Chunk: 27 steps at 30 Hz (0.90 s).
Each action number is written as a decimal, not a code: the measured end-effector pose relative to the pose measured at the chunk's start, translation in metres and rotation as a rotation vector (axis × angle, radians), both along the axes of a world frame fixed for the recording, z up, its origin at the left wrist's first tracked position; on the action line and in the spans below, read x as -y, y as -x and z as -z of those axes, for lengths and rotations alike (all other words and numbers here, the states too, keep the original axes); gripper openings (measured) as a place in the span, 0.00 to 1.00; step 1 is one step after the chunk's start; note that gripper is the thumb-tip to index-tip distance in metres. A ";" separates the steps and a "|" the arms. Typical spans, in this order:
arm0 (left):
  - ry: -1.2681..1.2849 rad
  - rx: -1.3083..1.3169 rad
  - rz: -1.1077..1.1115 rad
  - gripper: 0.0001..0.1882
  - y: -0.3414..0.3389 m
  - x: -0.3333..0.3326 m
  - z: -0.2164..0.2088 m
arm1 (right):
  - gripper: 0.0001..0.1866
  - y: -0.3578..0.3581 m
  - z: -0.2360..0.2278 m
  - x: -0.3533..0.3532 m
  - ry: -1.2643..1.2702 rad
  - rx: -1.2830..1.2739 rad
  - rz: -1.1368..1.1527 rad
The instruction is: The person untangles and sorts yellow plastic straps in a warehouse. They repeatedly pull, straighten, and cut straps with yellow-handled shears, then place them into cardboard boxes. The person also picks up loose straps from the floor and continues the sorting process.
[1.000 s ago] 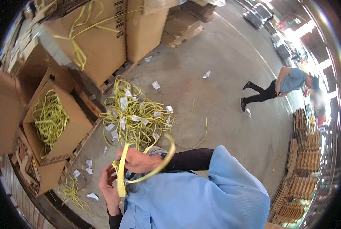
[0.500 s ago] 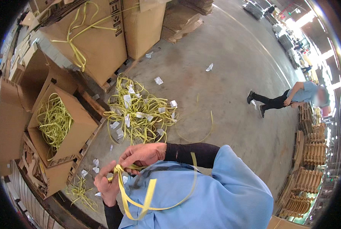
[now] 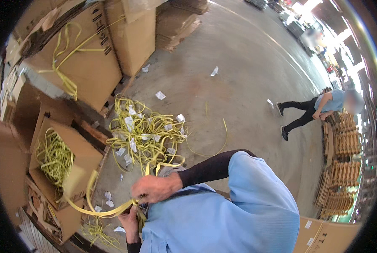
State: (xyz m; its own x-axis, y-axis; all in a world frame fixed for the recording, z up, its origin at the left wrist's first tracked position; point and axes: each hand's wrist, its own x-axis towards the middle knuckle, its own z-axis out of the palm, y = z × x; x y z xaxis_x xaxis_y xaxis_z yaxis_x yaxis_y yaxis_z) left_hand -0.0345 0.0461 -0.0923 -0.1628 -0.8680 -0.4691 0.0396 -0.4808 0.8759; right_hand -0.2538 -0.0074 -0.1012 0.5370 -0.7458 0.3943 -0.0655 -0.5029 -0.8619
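My right hand (image 3: 155, 188) is closed around a flat yellow strap (image 3: 112, 210), in front of my blue shirt. Just below, my left hand (image 3: 130, 222) pinches the strap close to my right hand; its fingers are partly hidden. A strap loop stretches left toward the open cardboard box (image 3: 87, 149), with one end raised. More yellow strap sticks out above my right hand, over the floor pile. That tangled pile of yellow straps (image 3: 148, 130), mixed with white paper scraps, lies just beyond my hands.
The open box holds a bundle of yellow straps (image 3: 55, 158). A large carton (image 3: 81, 67) with straps over it stands behind, at the left. Paper scraps (image 3: 160, 95) litter the concrete floor. Another person (image 3: 309, 111) walks at the right, near stacked brown pieces (image 3: 344, 164).
Both hands have moved down, and my right hand has turned over the strap. The loop that hung across my shirt now swings out left. The person at the right has taken a step.
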 end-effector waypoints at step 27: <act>0.016 -0.162 0.596 0.17 0.053 0.049 0.021 | 0.13 0.041 -0.006 -0.092 0.002 -0.400 0.494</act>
